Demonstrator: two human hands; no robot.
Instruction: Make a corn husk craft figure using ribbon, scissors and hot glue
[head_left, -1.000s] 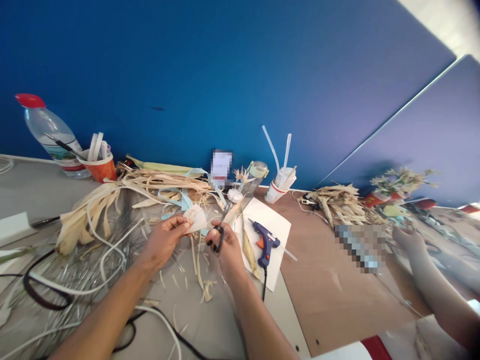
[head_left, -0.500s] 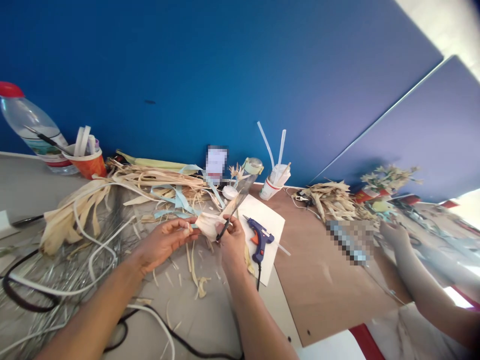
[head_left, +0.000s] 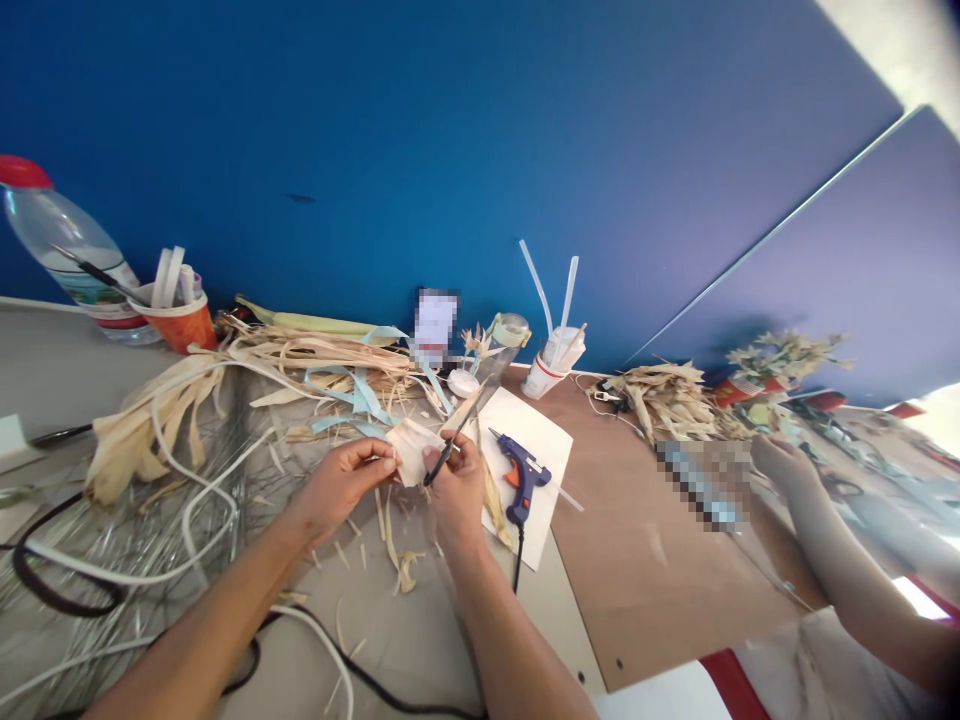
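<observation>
A pale piece of corn husk [head_left: 411, 452] is stretched between my two hands above the table. My left hand [head_left: 341, 485] pinches its left edge between thumb and fingertips. My right hand [head_left: 457, 490] is closed, its thumb on the husk's right side, and also grips a slim dark pointed tool [head_left: 444, 458] slanting up and away; its exact kind is unclear. Just right of that hand lies a blue hot glue gun [head_left: 525, 475] on a white sheet [head_left: 544, 530]. Light-blue strips [head_left: 361, 392] and more dried husks [head_left: 322, 350] lie beyond my hands.
Tangled white cable [head_left: 187, 525] and thin wires [head_left: 97, 540] cover the left side. A red-capped bottle [head_left: 71, 250], an orange cup [head_left: 184, 325], a phone [head_left: 435, 325] and a white cup [head_left: 547, 375] line the blue partition [head_left: 375, 150]. Another person's arm [head_left: 825, 540] reaches in at right.
The husk piece has turned and now shows a flatter, wider face. My left fingers have shifted along its left edge. The light-blue bit near those fingertips no longer shows.
</observation>
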